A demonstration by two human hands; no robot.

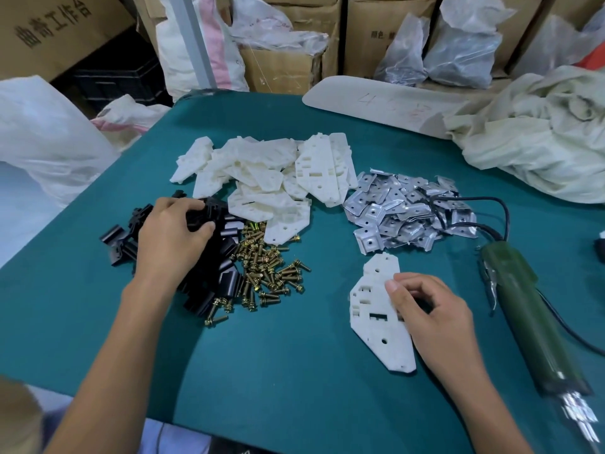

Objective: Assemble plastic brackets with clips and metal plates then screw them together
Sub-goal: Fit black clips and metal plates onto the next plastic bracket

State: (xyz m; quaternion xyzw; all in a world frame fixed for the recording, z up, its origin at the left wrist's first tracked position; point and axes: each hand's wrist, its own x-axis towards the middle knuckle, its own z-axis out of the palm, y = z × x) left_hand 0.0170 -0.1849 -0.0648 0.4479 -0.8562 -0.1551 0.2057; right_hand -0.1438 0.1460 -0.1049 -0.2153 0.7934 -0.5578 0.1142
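White slotted plastic bracket (379, 322) lies flat on the teal table (294, 371), its edge pinched by the right hand (435, 319), fingers curled; left hand (167, 240) curls round glossy black clips (226, 280) in their heap, the gripped piece mostly hidden; brass screws (265, 273) and stamped metal plates (402, 217) lie near; green screwdriver (523, 316), tip blurred.

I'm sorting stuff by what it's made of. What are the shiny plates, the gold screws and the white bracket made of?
Plates: bare metal, probably steel; bright silvery glints. Screws: metal with a yellowish, seemingly brass-like coating. White bracket: matte moulded plastic, with cut-out slots and holes.
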